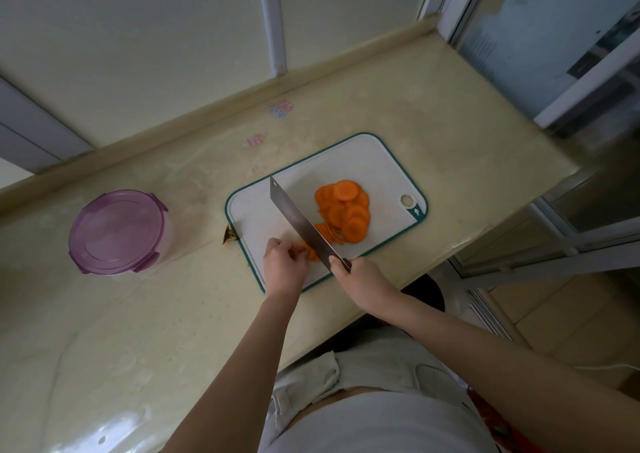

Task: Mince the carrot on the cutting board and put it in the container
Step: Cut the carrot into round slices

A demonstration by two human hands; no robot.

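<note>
Head view. On the counter [173,314], a board [381,162] right of centre. The carrot slices [346,210] are piled on its right half. The right hand [360,276] is wrapped round the handle of the knife [301,224], blade diagonal across the board. The left hand [284,262], fingers curled, pinches a carrot piece [311,253] just left of the blade. The container [117,233] (purple lid on) sits well left.

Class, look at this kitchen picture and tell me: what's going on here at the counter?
A person is cutting carrot on a white cutting board. The right hand grips a cleaver, its blade down against the carrot piece that the left hand holds with curled fingers. A heap of round carrot slices lies right of the blade; nothing is minced yet. The container, purple lid on, stands on the counter left of the board.
</note>
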